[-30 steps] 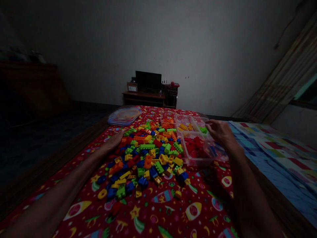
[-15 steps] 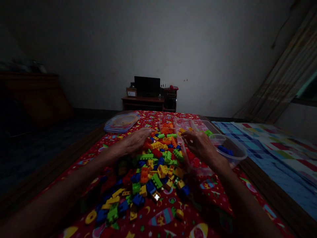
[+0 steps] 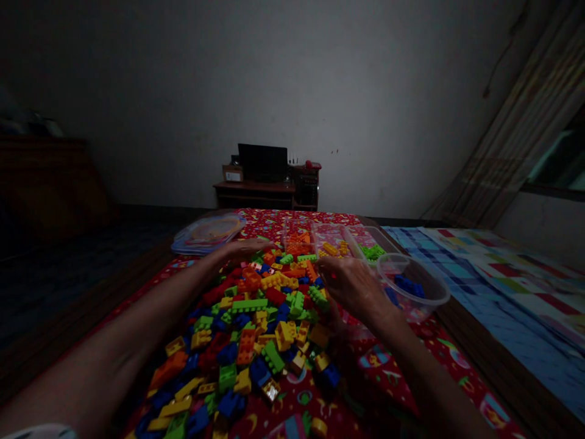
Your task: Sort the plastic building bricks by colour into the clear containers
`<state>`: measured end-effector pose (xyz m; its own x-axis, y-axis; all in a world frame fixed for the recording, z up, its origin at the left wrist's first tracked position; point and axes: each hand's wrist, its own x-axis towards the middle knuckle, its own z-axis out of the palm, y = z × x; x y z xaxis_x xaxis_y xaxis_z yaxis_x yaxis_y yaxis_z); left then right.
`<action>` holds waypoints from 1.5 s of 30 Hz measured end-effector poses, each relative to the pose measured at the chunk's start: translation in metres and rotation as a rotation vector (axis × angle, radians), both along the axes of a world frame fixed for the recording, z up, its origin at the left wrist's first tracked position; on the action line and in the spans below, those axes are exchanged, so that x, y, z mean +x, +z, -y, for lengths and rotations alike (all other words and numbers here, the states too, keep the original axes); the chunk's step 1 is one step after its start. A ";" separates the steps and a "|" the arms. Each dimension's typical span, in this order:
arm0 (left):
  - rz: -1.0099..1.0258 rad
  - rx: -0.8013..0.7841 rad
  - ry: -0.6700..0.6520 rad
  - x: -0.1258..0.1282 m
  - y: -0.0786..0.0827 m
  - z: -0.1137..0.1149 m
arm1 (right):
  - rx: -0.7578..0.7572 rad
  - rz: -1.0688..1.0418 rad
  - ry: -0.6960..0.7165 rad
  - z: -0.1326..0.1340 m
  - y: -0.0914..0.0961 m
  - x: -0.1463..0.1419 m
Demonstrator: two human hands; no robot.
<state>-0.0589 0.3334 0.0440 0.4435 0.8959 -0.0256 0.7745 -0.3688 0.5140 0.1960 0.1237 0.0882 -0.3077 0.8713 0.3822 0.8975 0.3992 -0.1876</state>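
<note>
A heap of plastic building bricks [image 3: 256, 323] in red, blue, yellow, green and orange lies on a red patterned cloth [image 3: 393, 366]. My left hand [image 3: 244, 248] reaches to the far edge of the heap, fingers stretched out flat over the bricks. My right hand [image 3: 350, 283] sits at the heap's right side, beside a clear divided tray [image 3: 340, 235] that holds sorted bricks; its fingers are curled and what they hold is hidden. A clear round bowl [image 3: 414, 286] with blue bricks stands just right of that hand.
A clear lid [image 3: 208, 231] lies at the cloth's far left. A blue patterned mat [image 3: 493, 286] covers the floor to the right. A low wooden stand with a dark screen [image 3: 262, 164] stands against the far wall. A curtain [image 3: 516, 140] hangs at the right.
My left hand moved forward along the heap to its far edge. My right hand left the tray's right side and came inward to the heap. The view tilted down.
</note>
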 end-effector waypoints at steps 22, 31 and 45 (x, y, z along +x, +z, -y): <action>-0.021 0.424 -0.298 0.029 0.041 0.164 | 0.013 0.033 0.012 0.001 -0.002 0.000; -0.066 0.308 0.116 -0.051 0.028 0.139 | 0.040 -0.024 0.272 -0.017 -0.028 -0.032; -0.207 0.357 -0.278 -0.023 0.008 0.176 | -0.163 -0.022 0.354 -0.034 -0.027 -0.054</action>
